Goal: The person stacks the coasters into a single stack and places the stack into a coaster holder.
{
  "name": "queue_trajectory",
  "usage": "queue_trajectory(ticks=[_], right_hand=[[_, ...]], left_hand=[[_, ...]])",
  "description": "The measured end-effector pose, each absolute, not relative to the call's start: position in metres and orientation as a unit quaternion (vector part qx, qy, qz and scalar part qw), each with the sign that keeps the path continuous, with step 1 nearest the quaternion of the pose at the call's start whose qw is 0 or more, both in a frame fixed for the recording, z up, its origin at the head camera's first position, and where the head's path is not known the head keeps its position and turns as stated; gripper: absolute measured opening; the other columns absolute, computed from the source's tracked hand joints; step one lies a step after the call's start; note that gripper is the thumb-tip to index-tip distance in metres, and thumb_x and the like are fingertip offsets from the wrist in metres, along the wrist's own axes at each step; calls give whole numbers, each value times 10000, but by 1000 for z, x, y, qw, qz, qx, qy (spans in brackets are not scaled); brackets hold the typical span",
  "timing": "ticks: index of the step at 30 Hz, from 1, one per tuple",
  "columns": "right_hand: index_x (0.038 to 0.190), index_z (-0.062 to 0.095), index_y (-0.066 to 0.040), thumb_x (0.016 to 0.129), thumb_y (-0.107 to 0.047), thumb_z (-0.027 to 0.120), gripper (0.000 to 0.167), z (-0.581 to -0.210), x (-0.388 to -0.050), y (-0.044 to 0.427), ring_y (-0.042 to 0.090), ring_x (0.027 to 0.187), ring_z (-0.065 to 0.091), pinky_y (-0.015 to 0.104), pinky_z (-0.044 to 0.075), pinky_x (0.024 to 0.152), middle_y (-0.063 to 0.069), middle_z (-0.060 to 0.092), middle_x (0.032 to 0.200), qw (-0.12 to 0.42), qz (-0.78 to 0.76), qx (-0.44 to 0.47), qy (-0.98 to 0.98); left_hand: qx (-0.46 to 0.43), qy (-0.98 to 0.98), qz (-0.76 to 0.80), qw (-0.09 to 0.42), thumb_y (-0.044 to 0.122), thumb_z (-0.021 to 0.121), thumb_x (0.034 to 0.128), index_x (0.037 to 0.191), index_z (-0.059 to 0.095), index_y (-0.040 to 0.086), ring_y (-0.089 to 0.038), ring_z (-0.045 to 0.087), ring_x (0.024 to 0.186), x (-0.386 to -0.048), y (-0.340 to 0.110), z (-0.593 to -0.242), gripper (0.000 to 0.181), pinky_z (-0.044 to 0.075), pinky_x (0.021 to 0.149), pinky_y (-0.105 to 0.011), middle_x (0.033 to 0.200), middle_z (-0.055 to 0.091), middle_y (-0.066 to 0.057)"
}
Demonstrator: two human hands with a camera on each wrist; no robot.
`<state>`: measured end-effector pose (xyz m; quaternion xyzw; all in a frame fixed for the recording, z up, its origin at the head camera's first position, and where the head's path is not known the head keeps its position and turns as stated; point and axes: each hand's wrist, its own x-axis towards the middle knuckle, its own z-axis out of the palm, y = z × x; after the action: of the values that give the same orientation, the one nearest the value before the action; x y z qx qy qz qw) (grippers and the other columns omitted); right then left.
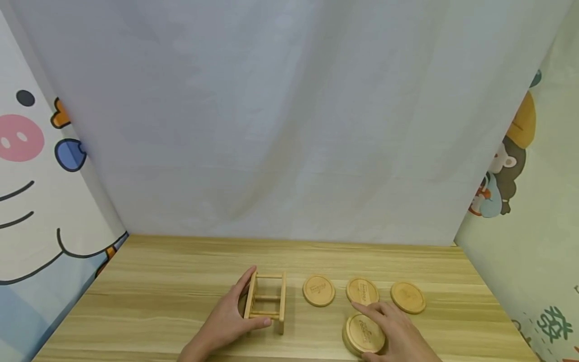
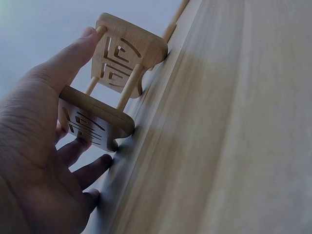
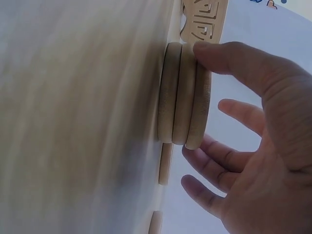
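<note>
My left hand grips a small wooden coaster holder with carved side panels joined by round rods. In the left wrist view its thumb lies along the holder's top, and the fingers reach around the near carved panel. To the right, my right hand is at a stack of three round wooden coasters. Thumb and fingers pinch the top coaster at opposite edges. That coaster sits slightly offset on the two below and carries printed lettering.
Behind the stack lie three single coasters on the table: a left one, a middle one and a right one. The wood-grain table ends at a pale hanging curtain. Cartoon-printed sheets flank both sides.
</note>
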<state>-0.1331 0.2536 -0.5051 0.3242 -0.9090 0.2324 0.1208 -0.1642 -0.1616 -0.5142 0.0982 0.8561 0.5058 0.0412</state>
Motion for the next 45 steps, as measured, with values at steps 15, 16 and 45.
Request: queue_trajectory(ticks=[15, 16, 45], right_hand=[[1542, 679, -176, 818, -606, 950, 884, -490, -127, 257, 225, 1143, 657, 477, 590, 839, -23, 690, 1319, 112, 236, 256, -931], [1546, 676, -182, 811, -598, 958, 891, -489, -126, 257, 256, 1160, 661, 506, 594, 852, -11, 691, 1329, 105, 240, 246, -933], [1507, 697, -127, 857, -408, 975, 761, -485, -135, 275, 416, 1196, 680, 677, 586, 913, 126, 701, 1336, 160, 240, 148, -946]], left_hand=[[99, 857, 504, 41, 466, 994, 816, 1784, 273, 287, -438, 465, 1553, -163, -162, -513, 1221, 434, 1175, -704, 1733, 424, -209], [99, 857, 504, 41, 467, 994, 816, 1784, 273, 289, -440, 462, 1555, -163, -162, -514, 1220, 433, 1175, -705, 1733, 422, -210], [102, 856, 505, 35, 460, 1001, 799, 1782, 282, 293, -403, 521, 1509, -165, -162, -516, 1229, 462, 1160, -670, 1685, 491, -205]])
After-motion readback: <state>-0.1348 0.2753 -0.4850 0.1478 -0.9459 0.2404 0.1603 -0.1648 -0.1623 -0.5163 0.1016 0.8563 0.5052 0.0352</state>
